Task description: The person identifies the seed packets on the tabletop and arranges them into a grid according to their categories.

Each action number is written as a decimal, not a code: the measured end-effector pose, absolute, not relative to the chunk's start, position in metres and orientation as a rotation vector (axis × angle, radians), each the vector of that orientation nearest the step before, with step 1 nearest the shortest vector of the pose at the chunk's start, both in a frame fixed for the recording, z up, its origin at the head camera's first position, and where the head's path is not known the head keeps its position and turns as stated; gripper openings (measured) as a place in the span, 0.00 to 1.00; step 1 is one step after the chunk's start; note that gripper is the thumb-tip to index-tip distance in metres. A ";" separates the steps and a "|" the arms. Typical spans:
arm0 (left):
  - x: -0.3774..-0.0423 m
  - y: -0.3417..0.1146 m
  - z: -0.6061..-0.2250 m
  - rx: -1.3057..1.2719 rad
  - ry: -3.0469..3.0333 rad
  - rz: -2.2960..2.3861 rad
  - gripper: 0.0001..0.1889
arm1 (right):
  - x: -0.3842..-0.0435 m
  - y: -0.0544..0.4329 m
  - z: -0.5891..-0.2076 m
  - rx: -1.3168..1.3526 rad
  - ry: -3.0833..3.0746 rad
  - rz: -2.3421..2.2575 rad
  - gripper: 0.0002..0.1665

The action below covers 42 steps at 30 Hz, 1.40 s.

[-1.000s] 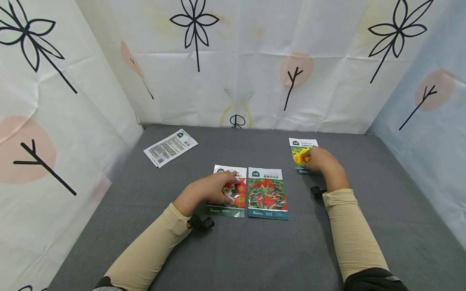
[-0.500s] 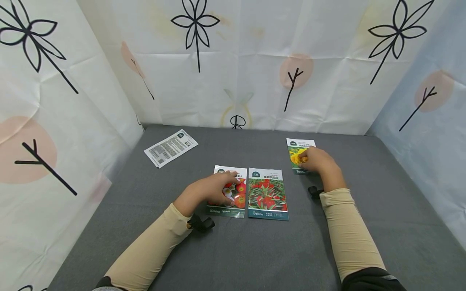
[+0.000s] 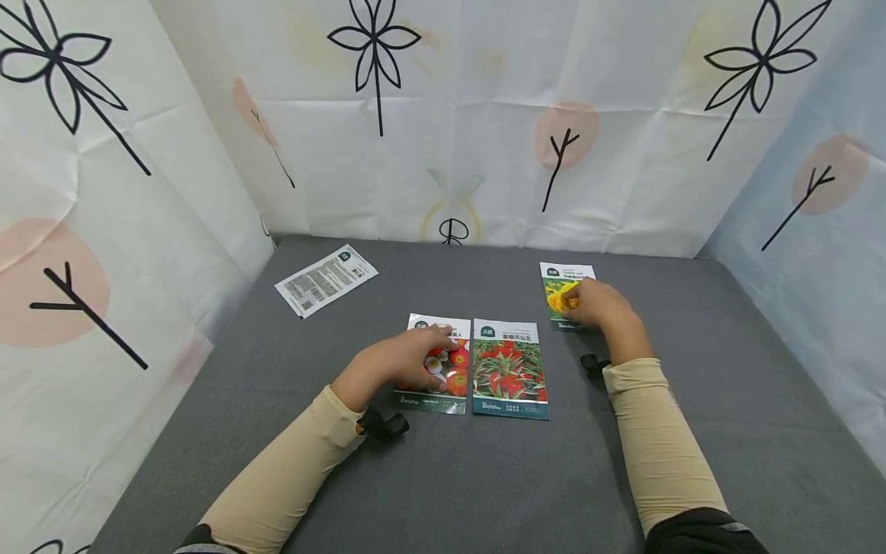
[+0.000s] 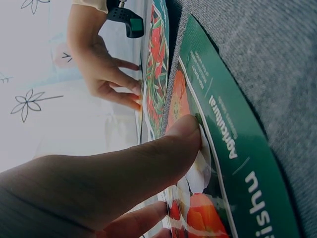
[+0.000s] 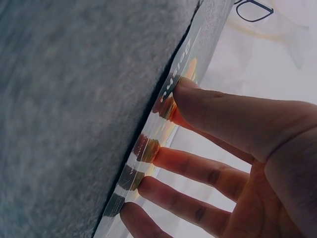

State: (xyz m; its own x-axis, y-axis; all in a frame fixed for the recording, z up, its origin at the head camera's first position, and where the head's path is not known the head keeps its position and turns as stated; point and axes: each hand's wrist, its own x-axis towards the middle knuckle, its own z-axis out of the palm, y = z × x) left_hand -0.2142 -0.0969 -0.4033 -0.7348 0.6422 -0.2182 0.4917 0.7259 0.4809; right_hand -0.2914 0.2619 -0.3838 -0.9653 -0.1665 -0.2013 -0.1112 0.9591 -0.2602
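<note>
My left hand (image 3: 394,362) rests on a seed packet (image 3: 457,382) with red and white flowers. In the left wrist view its thumb (image 4: 173,148) presses near the packet's green bottom strip (image 4: 223,119). Right beside it lies another seed packet (image 3: 510,373), with red flowers among narrow green leaves. Farther back on the right, my right hand (image 3: 604,309) touches a seed packet with yellow flowers (image 3: 556,294) and covers its right part. Seen from the right wrist, thumb and spread fingertips (image 5: 163,157) press on the face of this packet (image 5: 141,148), which lies flat.
At the back left a white seed packet (image 3: 325,281) lies at a slant, its printed text and barcode side up. Grey cloth (image 3: 443,485) covers the table. White cloth walls (image 3: 484,177) with flower and tree drawings stand at the back and sides.
The yellow-flower packet has slid a little to the left under my right hand. My left hand and the other packets have stayed in place.
</note>
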 end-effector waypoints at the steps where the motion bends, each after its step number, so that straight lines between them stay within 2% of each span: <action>1: -0.214 -0.097 -0.403 0.877 2.560 0.563 0.37 | -0.291 0.261 -0.383 -0.210 2.887 -0.364 0.29; 25: -0.211 -0.097 -0.399 0.849 2.560 0.589 0.34 | -0.294 0.245 -0.381 -0.216 2.871 -0.403 0.29; 42: -0.211 -0.097 -0.399 0.850 2.567 0.563 0.35 | -0.297 0.231 -0.382 -0.226 2.867 -0.385 0.30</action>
State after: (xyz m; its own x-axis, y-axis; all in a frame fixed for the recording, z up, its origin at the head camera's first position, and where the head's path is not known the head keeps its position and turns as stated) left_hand -0.2110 -0.0967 -0.3992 -0.7461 0.6272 -0.2234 0.4761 0.7371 0.4795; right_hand -0.2971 0.2311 -0.3818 -0.9595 -0.1830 -0.2142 -0.1200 0.9533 -0.2772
